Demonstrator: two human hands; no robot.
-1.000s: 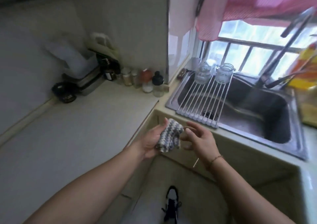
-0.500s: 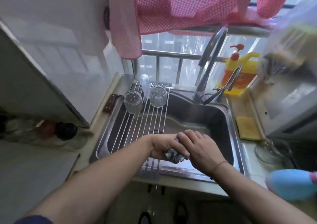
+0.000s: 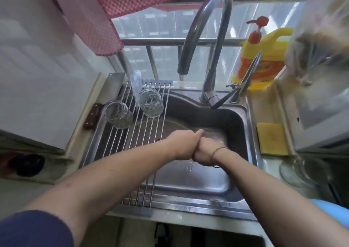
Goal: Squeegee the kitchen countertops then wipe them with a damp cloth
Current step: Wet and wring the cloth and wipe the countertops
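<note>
A stainless steel sink basin (image 3: 198,186) is set into the table, with a curved metal faucet (image 3: 207,38) at its far edge. A wire drying rack (image 3: 132,139) spans its left part, carrying two clear glass jars (image 3: 151,103). Over the basin, the left hand (image 3: 184,144) and right hand (image 3: 206,154) are pressed together, each grip curled tight; the cloth is hidden between them. Water drips (image 3: 190,166) below.
</note>
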